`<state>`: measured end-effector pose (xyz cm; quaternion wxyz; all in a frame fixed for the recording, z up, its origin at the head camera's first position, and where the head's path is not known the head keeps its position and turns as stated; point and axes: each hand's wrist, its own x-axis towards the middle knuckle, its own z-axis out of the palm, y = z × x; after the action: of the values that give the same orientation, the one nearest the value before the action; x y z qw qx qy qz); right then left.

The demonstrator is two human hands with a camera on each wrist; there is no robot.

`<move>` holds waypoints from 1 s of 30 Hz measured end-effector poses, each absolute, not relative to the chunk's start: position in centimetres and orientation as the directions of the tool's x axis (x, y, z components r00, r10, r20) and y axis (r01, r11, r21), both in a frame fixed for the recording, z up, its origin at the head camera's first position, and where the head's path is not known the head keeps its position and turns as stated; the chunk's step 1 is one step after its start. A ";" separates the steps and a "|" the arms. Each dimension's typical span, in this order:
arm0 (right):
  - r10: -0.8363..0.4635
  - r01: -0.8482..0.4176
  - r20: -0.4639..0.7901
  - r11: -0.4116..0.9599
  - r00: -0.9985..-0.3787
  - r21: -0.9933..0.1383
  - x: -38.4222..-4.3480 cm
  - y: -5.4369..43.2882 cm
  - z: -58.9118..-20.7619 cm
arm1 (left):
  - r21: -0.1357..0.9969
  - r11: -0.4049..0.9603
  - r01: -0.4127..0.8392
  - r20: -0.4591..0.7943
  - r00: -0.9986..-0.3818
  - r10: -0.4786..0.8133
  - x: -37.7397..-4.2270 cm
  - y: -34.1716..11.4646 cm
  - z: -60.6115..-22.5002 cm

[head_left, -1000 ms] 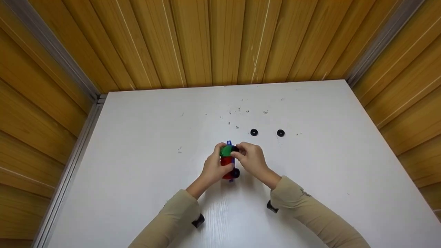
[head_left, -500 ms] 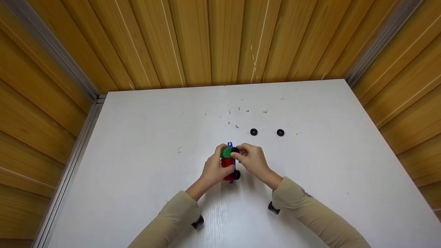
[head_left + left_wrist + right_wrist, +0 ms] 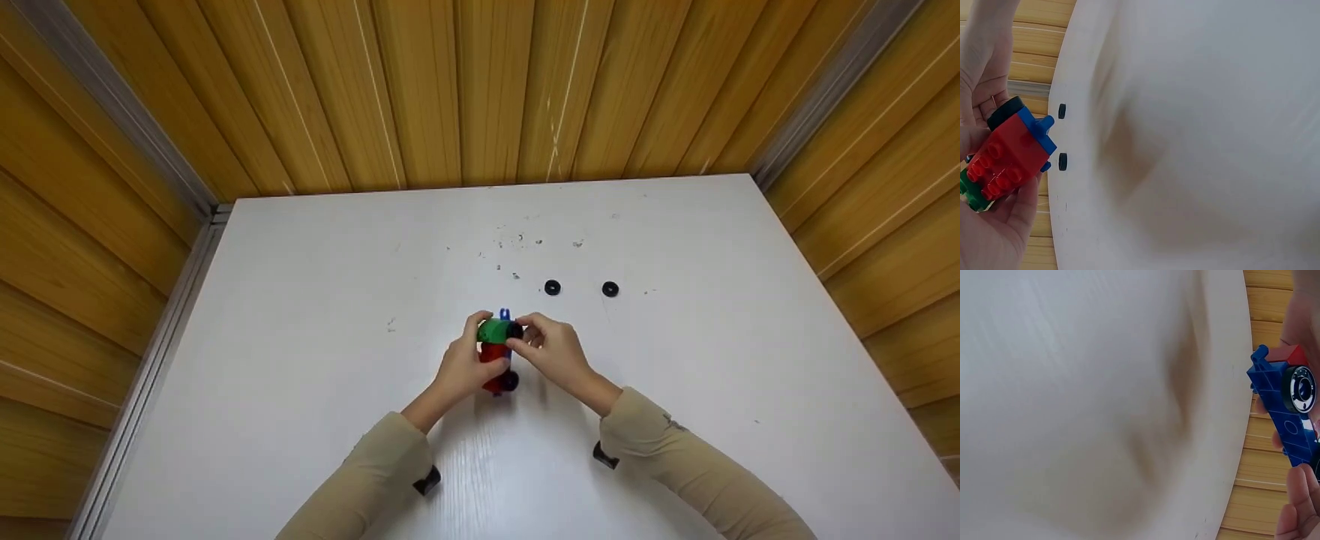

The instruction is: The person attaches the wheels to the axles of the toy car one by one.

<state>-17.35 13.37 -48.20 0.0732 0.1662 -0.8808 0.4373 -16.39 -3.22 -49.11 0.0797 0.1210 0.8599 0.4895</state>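
My left hand grips a toy brick car from its left side, above the white table. The car has studded red and green bricks over a blue base with hooked ends. At the green end sits a black wheel, which my right hand pinches between thumb and fingers. Another wheel, with a silver hub, is fitted at the red end. In the left wrist view, a black wheel also shows beside the red brick. The fingers hide part of the green end.
Two loose black wheels lie on the white table beyond the hands. Small dark marks dot the surface behind them. Wood-patterned walls enclose the back and sides.
The car has turned slightly in the hands, its green end swinging right and its red end left. My right hand has shifted a little to the right, still at the wheel.
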 end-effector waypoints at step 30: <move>-0.454 -0.275 0.024 0.496 -0.891 -0.823 -17.4 15.6 -47.6 | 0.749 0.609 0.259 -0.027 -0.907 0.420 -15.8 -3.2 -48.6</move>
<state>-17.40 15.65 -47.58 -0.0983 0.2122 -0.8593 0.4549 -15.80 -3.19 -48.58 0.1006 0.1905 0.8913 0.3989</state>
